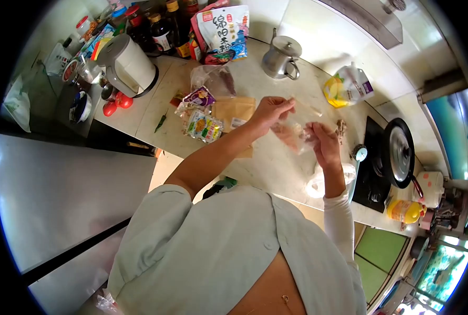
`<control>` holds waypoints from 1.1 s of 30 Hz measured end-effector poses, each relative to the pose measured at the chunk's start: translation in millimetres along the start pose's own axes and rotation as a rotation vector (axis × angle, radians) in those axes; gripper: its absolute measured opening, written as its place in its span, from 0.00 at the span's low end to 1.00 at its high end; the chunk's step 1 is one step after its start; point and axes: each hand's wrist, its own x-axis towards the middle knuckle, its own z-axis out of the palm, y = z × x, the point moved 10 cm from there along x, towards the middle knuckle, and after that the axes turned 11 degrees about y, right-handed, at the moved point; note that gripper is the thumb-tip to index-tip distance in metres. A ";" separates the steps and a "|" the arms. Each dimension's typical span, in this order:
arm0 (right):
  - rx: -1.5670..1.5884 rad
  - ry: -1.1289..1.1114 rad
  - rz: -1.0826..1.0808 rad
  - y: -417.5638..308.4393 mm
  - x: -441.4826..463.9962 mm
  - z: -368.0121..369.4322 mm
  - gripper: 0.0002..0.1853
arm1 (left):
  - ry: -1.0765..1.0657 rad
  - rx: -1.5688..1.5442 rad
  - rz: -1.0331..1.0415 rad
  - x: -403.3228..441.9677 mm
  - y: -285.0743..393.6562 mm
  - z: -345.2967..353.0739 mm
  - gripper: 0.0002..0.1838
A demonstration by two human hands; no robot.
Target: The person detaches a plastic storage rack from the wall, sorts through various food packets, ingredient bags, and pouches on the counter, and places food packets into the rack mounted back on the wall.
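Between my two hands hangs a small clear plastic bag (291,137) with something pinkish in it; its exact contents are blurred. My left hand (274,112) is closed, with thumb and forefinger pinched at the bag's upper left. On the other side my right hand (326,143) is closed too, its fingertips pinching the bag's right part. Below the right hand, a crumpled white plastic bag (318,181) lies on the counter (265,170). Just beyond that hand sits a knobbly brown piece (341,127), perhaps ginger. Left of my left forearm are a brown paper packet (234,109) and colourful snack-sized packets (204,126).
A metal pot (282,56) and a yellow-and-white pouch (348,85) stand along the wall. To the right, a lidded pan (400,152) rests on the black stove (370,173). At left are a kettle (126,65), tomatoes (123,100) and a green chilli (161,122).
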 end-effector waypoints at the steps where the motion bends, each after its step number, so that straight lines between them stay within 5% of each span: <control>1: -0.007 -0.008 0.004 3.2 1.5 1.5 0.11 | 0.009 -0.006 0.002 3.3 -0.2 -6.0 0.13; 5: -0.013 0.114 0.087 27.9 6.5 -21.6 0.12 | 0.183 -0.068 0.040 18.3 -16.2 -55.8 0.12; 7: -0.227 0.396 0.040 36.5 11.4 -66.8 0.18 | 0.532 0.456 0.738 -3.4 43.9 -103.5 0.14; 9: -0.236 0.422 -0.012 32.7 12.7 -81.6 0.20 | 0.782 0.762 0.979 -34.1 82.0 -141.3 0.18; 11: -0.251 0.470 -0.107 23.9 5.5 -100.0 0.24 | 1.060 0.855 0.987 -40.0 89.0 -194.9 0.21; 13: -0.354 0.485 -0.153 16.4 1.1 -111.4 0.24 | 1.262 1.124 0.754 -20.8 73.3 -237.2 0.19; 14: -0.608 0.551 -0.380 -8.1 -5.9 -111.8 0.24 | 1.266 1.124 0.753 -16.8 76.0 -245.5 0.19; 15: -0.858 0.609 -0.613 -33.3 -17.4 -98.6 0.24 | 1.131 1.127 0.586 3.7 68.5 -256.3 0.18; 16: -0.770 0.643 -0.602 -40.1 -22.7 -100.7 0.22 | 0.991 1.125 0.423 24.3 59.7 -264.6 0.17; 19: -0.838 0.635 -0.717 -63.3 -43.4 -83.2 0.22 | 0.788 1.027 0.345 68.5 49.0 -278.4 0.16; 20: -0.820 0.597 -0.712 -63.5 -46.3 -77.0 0.21 | 0.694 1.055 0.638 66.0 70.3 -256.6 0.13; 25: -0.686 0.328 -0.675 -50.3 -35.3 -38.8 0.21 | 0.447 1.020 0.620 38.3 120.0 -153.3 0.07; 26: -0.683 0.284 -0.678 -51.6 -32.4 -27.2 0.22 | 0.267 1.020 0.671 40.0 120.1 -129.2 0.07; 33: -0.862 0.044 -1.184 -92.2 -38.2 74.6 0.33 | -0.408 1.043 0.564 -18.1 127.5 27.9 0.07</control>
